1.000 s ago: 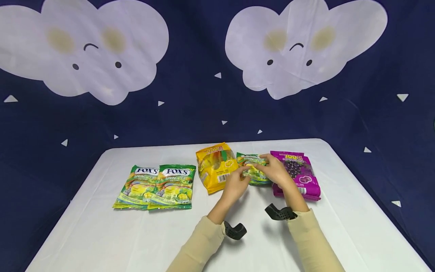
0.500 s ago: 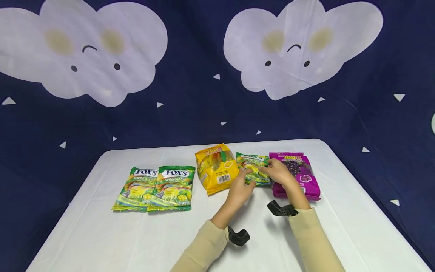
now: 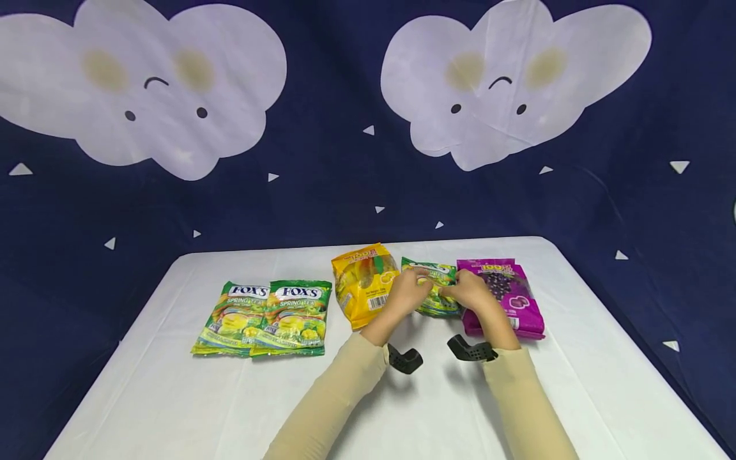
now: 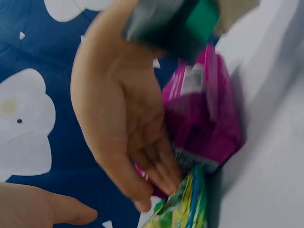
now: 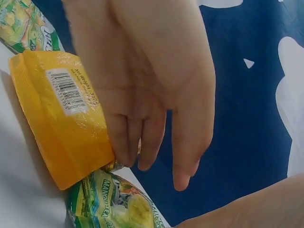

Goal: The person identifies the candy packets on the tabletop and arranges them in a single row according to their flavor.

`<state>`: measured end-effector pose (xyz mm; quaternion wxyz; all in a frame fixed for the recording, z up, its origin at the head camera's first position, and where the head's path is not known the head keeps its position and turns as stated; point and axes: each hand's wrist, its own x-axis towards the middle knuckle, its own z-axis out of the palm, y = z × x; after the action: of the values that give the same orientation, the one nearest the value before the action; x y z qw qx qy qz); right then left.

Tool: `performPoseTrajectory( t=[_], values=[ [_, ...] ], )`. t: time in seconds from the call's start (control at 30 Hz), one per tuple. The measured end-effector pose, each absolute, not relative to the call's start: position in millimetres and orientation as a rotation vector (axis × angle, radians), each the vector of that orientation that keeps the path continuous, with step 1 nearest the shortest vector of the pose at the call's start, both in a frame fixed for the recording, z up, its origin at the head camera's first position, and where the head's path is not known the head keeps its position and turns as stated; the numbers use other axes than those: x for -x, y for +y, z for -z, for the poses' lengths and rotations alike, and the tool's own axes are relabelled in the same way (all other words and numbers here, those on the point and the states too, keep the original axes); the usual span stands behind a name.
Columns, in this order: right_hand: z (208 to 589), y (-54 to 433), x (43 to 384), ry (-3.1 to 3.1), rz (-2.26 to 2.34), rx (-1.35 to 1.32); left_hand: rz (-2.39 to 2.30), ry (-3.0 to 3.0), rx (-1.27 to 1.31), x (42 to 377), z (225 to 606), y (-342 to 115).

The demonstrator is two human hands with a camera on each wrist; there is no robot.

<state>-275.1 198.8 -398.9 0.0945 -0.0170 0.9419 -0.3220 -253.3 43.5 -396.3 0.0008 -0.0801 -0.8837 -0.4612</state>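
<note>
From the head camera, a person in cream sleeves reached both hands to a small green candy packet point(image 3: 437, 291) lying on a white table point(image 3: 172, 396). The left hand point(image 3: 405, 294) covered the packet's left edge and the right hand point(image 3: 471, 291) its right edge, with the fingertips of both meeting over the top of the packet. The fingers of both hands looked gently bent onto it, but this view was too small to tell whether they pinched it. Just left of the left hand's fingers lay a yellow packet point(image 3: 363, 281). Just right of the right hand's fingers, and partly under that hand, lay a purple packet point(image 3: 508, 294). Well to the left of both hands lay two green Fox's packets point(image 3: 264, 316), side by side and touching. A dark blue backdrop with white clouds point(image 3: 345, 185) hung behind.

From the left wrist camera, blurred, the right hand point(image 4: 123, 114) showed its palm, fingers point(image 4: 152, 168) straight and close together, tips touching the green packet's point(image 4: 185, 209) upper edge. The purple packet point(image 4: 204, 123) lay right behind those fingers.

From the right wrist camera, the left hand point(image 5: 147, 90) hung with fingers point(image 5: 142, 137) straight and together, thumb a little apart. The fingertips sat just above the green packet point(image 5: 109, 204) and beside the yellow packet point(image 5: 66, 118).
</note>
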Motion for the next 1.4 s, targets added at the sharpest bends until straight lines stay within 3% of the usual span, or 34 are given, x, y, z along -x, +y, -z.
performPoseTrajectory(
  t=[0.5,1.07,1.4],
  values=[
    [403.0,205.3,281.0,2.757,1.003,0.077,1.564,-2.885,-0.045,280.6,397.1,45.0],
    [412.9,214.3,281.6,2.587,1.453,0.025,1.927,-2.665,-0.07,276.7,400.8,42.4],
    [397.3,225.7,278.9,2.583,1.62,0.033,2.067,-2.451,-0.049,276.4,396.0,44.2]
  ],
)
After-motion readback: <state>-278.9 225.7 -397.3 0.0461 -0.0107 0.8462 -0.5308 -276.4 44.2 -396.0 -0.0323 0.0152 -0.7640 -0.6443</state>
